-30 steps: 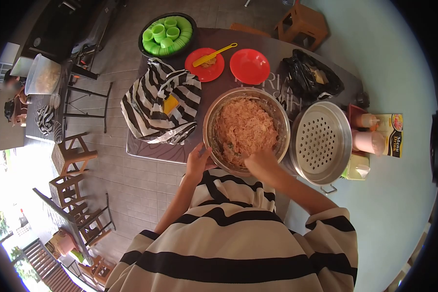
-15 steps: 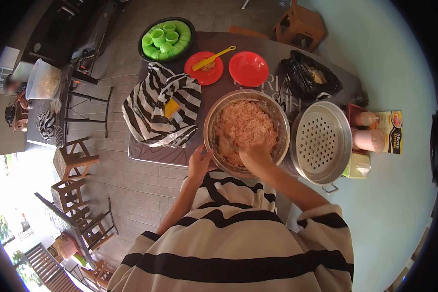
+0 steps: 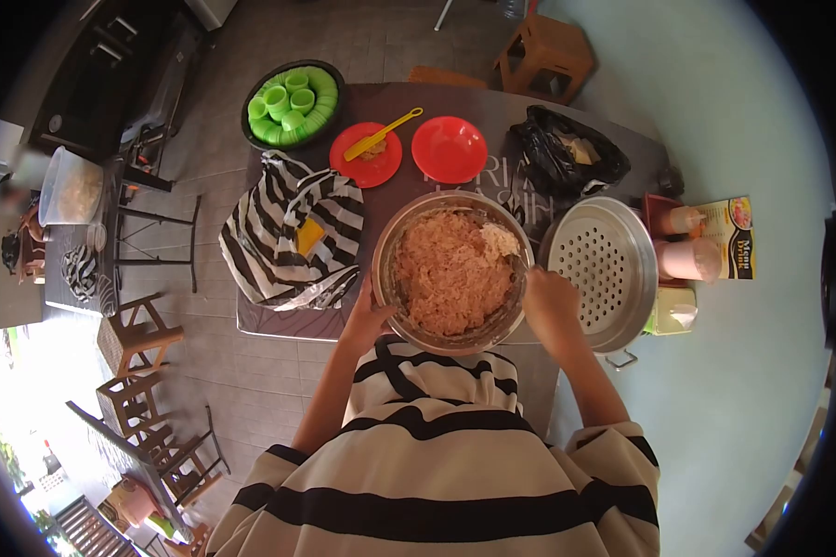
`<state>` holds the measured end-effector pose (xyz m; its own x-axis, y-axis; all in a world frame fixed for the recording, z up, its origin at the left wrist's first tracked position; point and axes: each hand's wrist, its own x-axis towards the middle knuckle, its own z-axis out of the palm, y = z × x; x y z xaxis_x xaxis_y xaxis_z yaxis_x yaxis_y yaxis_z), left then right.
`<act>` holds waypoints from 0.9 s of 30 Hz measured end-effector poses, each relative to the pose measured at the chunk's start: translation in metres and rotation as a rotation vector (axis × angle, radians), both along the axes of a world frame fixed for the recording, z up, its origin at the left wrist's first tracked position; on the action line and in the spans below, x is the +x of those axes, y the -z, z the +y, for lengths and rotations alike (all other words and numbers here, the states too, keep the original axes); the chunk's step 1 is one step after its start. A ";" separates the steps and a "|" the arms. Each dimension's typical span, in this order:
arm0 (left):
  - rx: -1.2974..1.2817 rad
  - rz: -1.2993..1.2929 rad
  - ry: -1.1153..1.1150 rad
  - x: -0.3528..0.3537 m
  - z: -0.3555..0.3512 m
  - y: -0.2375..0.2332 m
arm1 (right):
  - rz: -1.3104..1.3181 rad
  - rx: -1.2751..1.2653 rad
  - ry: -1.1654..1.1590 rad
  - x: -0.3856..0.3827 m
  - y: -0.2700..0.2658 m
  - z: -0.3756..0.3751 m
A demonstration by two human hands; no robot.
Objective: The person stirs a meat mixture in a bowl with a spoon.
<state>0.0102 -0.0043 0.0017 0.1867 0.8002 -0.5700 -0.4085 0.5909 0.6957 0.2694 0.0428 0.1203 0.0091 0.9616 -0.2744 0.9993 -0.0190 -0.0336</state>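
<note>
A large metal bowl [image 3: 384,299] of pinkish minced mixture [image 3: 450,278] stands at the table's near edge. My left hand [image 3: 370,318] grips its left rim, thumb inside the edge. Closed at the right rim, my right hand [image 3: 553,304] holds what looks like a spoon [image 3: 519,264], mostly hidden by the fist and the mixture. A paler lump [image 3: 500,240] of mixture sits beside the spoon. Right of the bowl is a perforated steamer tray [image 3: 590,278] in a metal pot. To the left lies a black-and-white striped plastic bag [image 3: 293,237] with something yellow in its folds.
A red plate [image 3: 381,172] with a yellow spatula [image 3: 381,135] lies behind the bowl, next to another red plate [image 3: 449,150]. Green cups [image 3: 293,102] fill a dark basin [image 3: 251,125]. A black plastic bag [image 3: 553,158], bottles [image 3: 692,259] and a menu card [image 3: 738,237] stand right.
My right hand has come up out of the mixture and moved right to the bowl's rim. The left hand now grasps the left rim. The view has shifted slightly.
</note>
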 end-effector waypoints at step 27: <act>-0.009 -0.042 -0.075 -0.002 0.003 0.013 | 0.043 -0.098 -0.851 -0.068 0.072 0.057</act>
